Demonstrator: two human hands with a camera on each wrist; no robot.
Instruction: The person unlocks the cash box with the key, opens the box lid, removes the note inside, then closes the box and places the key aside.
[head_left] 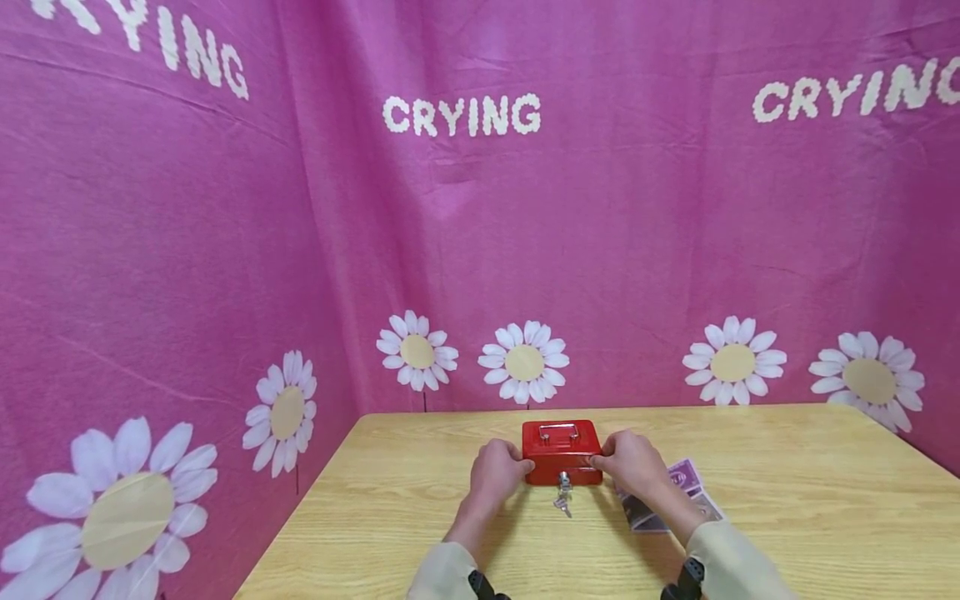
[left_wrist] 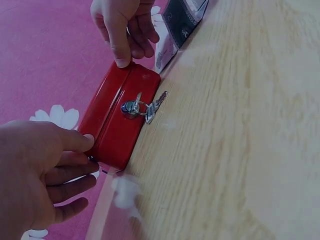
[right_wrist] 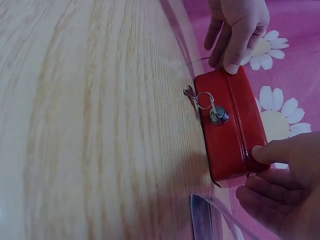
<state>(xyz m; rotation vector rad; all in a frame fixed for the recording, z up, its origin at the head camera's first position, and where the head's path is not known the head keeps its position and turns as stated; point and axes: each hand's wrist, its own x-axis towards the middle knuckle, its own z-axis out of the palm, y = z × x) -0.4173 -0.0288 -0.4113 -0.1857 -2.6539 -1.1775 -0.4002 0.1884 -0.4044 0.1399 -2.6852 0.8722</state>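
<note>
A red metal cash box (head_left: 553,458) stands on the table with its lid down and a silver handle (head_left: 559,431) lying on top. In its front lock (left_wrist: 129,108) sits a key, and from the ring a second key (left_wrist: 156,107) hangs. My left hand (head_left: 497,472) holds the box's left front corner, the thumb on the lid seam. At the opposite corner my right hand (head_left: 633,463) grips in the same way, its thumb (right_wrist: 259,154) near the seam. The other fingers lie along the box's sides, partly hidden.
Printed notes (head_left: 684,476), purple and grey, lie on the wooden table (head_left: 810,492) right of the box, partly under my right forearm. A pink curtain (head_left: 622,233) with white daisies and lettering hangs behind the table and along the left.
</note>
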